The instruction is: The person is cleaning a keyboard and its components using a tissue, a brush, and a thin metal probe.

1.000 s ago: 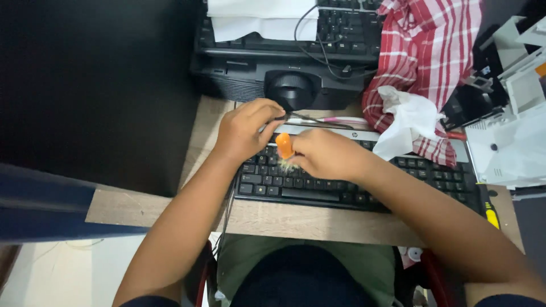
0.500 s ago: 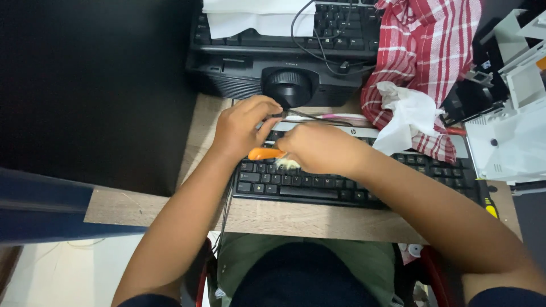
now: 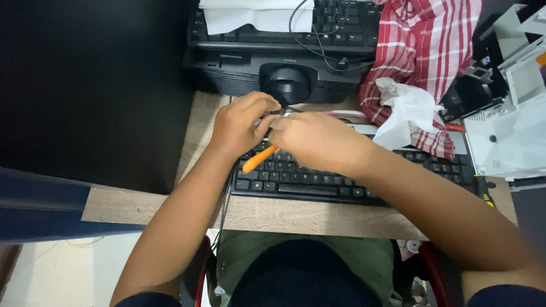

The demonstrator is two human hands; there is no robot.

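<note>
Both hands meet over the upper left part of a black keyboard [image 3: 318, 182] on a wooden desk [image 3: 273, 213]. My right hand [image 3: 318, 139] is closed around an orange-handled tool [image 3: 259, 159], whose handle sticks out down and to the left across the keys. My left hand [image 3: 242, 122] has its fingers curled and pinched on a thin dark piece [image 3: 287, 109] at the keyboard's far edge, touching the right hand's fingertips. The tool's tip is hidden under the hands.
A black projector [image 3: 284, 79] stands just behind the hands, with a second keyboard [image 3: 341, 23] and white paper [image 3: 256, 17] on top. A red checked cloth [image 3: 426, 51] and crumpled tissue [image 3: 406, 111] lie right. White plastic parts [image 3: 512, 125] fill the far right.
The orange handle swung from upright, through level, to pointing down-left over the keys. Both hands stayed together at the keyboard's top edge.
</note>
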